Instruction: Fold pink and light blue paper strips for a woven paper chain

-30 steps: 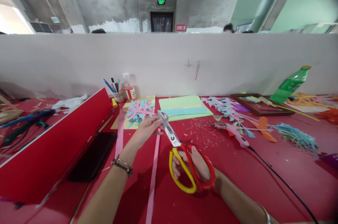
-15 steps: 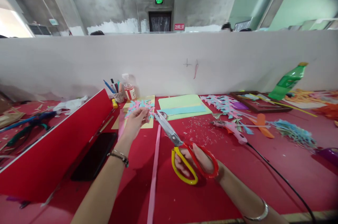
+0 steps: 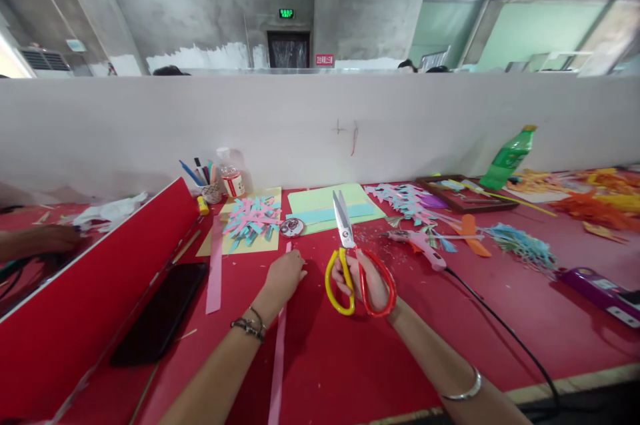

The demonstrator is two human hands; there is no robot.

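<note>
My left hand (image 3: 285,274) is down on the table with its fingers bunched over a long pink paper strip (image 3: 279,361), whose far tip shows just beyond the knuckles; the fingertips are partly hidden. In my right hand (image 3: 371,281) is a pair of scissors (image 3: 344,221) with one yellow and one red handle. Their blades point away from me, slightly apart. A pile of short pink and blue paper pieces (image 3: 253,219) lies on a pale yellow sheet (image 3: 273,241). Beside it is a small round patterned disc (image 3: 292,227).
Left stand an upright red board (image 3: 95,305) and a black phone (image 3: 161,315). Another person's hand (image 3: 43,241) is beyond the board. Right lie a pink glue gun (image 3: 420,245) with a trailing cord and paper fringes (image 3: 520,245). A green bottle (image 3: 509,159) leans near the white partition (image 3: 280,125).
My left hand has left the pink and blue pieces and come down nearer, onto the pink strip. The scissors have drawn back and turned more upright. The view has shifted slightly.
</note>
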